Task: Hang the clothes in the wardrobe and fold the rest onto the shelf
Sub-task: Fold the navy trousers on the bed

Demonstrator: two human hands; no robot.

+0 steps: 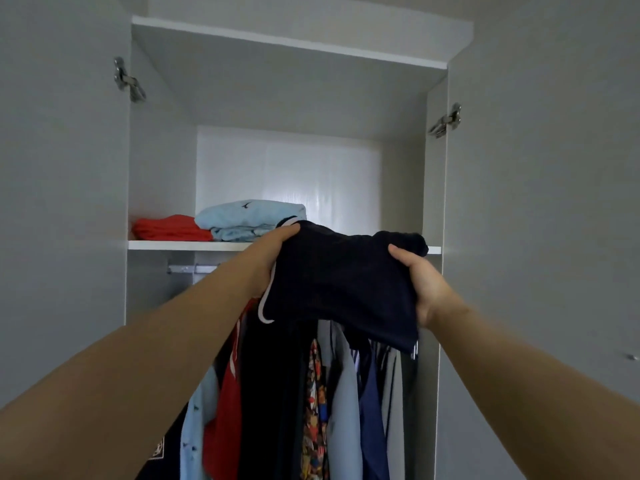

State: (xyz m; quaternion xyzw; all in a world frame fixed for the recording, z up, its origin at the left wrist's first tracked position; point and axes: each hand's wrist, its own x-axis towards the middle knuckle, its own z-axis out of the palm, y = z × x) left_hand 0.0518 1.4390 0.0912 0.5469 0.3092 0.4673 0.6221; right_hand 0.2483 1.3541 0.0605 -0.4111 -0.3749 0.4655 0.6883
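I hold a folded dark navy garment [341,282] with a white drawstring at the height of the wardrobe shelf [180,244]. My left hand [270,258] grips its left edge, thumb on top. My right hand [420,285] grips its right edge, thumb over the cloth. The garment's far end reaches over the shelf's front edge. On the shelf lie a folded red garment [169,228] at the left and a folded light blue stack [249,218] beside it. Below the shelf, several hung clothes [346,403] fill the rail space.
Both wardrobe doors stand open, with metal hinges at the left [128,81] and right [446,121]. The hanging rail bracket [187,269] shows under the shelf at the left. The shelf's right half behind the dark garment holds nothing visible.
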